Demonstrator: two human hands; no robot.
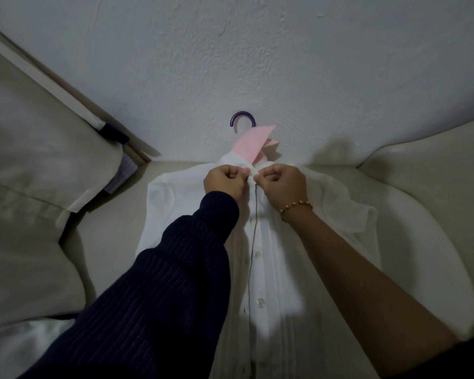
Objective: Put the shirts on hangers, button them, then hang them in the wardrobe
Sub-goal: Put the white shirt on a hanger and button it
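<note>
A white shirt [285, 258] with a pink collar [253, 144] lies face up on a cream sofa seat, on a hanger whose purple hook [242, 119] sticks out above the collar. My left hand [225, 181] and my right hand [283, 183] meet at the top of the shirt's front placket, just under the collar. Both pinch the fabric edges there with curled fingers. Below them the front opening runs down as a dark line, with white buttons [260, 302] beside it. The hanger's body is hidden inside the shirt.
A cream sofa cushion [39, 187] rises on the left, with a striped cloth [121, 173] tucked behind it. The sofa's arm [422, 173] curves along the right. A white textured wall [257, 64] stands behind. A dark clip [115, 134] sits on a white rail at the upper left.
</note>
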